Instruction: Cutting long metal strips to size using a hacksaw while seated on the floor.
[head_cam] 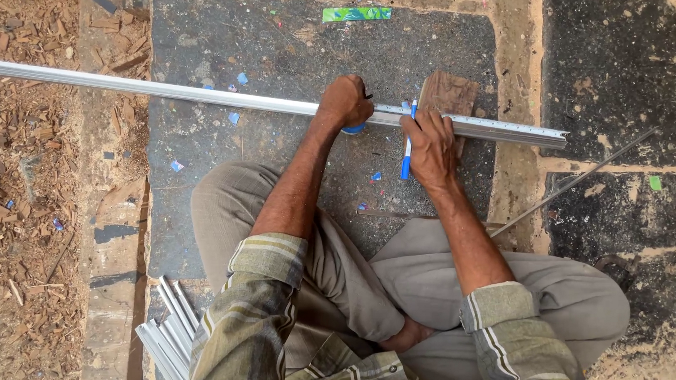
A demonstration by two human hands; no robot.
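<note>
Across the frame from upper left to middle right runs a long aluminium rail (194,93) on the stone floor (284,38). At centre, the left hand (344,101) clamps it, fingers curled tight; keep that weight down so nothing slides. Just right, the right hand (431,148) pinches a blue marker (407,155), tip at the rail; mark square, judging by the wooden block (448,93) beneath.

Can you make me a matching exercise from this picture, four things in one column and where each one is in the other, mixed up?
1. blue pen
2. wooden block
3. green strip
4. short metal pieces

A. stacked by the person's left knee
B. under the long aluminium rail
C. in the right hand
D. on the floor beyond the rail

Pairs: 1-C, 2-B, 3-D, 4-A
</note>
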